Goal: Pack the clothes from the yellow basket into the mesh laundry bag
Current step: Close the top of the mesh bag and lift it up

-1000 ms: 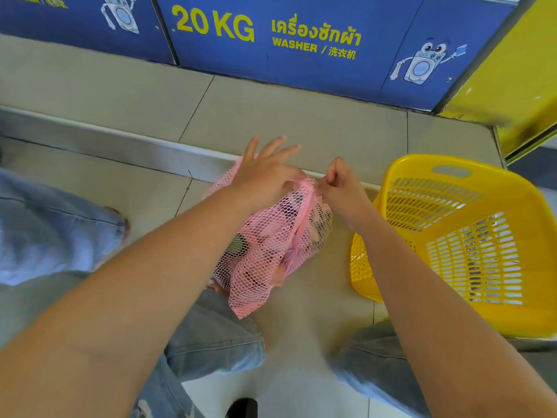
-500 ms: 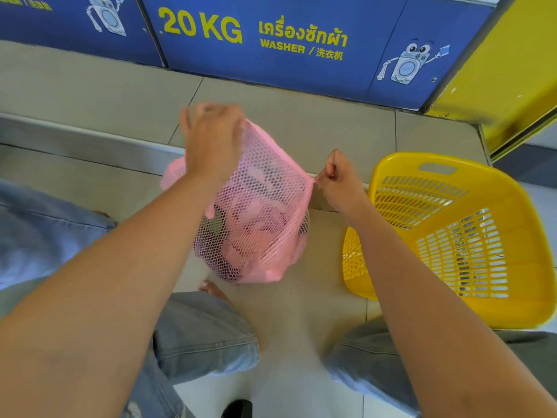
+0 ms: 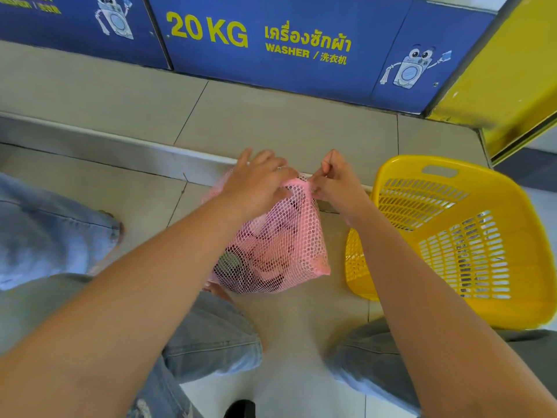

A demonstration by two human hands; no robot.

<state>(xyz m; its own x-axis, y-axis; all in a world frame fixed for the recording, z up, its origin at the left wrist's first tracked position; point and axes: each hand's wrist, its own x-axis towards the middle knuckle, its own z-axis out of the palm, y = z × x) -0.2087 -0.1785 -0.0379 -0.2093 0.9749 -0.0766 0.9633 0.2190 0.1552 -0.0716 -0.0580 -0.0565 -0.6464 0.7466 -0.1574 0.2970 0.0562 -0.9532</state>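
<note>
A pink mesh laundry bag (image 3: 280, 245) hangs just above the tiled floor in the middle of the view, stuffed with pink and dark clothes. My left hand (image 3: 259, 184) grips the bag's top on the left side. My right hand (image 3: 334, 182) pinches the top edge at the bag's right corner, fingers closed. The yellow basket (image 3: 494, 212) stands tilted on the floor to the right of the bag, and no clothes show inside it.
Blue washer panels (image 3: 271, 40) marked 20 KG run along the back above a raised tiled step (image 3: 120, 143). A yellow wall (image 3: 518, 70) stands at the right. My jeans-clad knees (image 3: 211, 336) are low in the view, and another denim leg (image 3: 39, 224) is at the left.
My left hand lifted the bag's top up and to the left, then came back down beside my right hand at the bag's mouth. The bag now hangs more upright.
</note>
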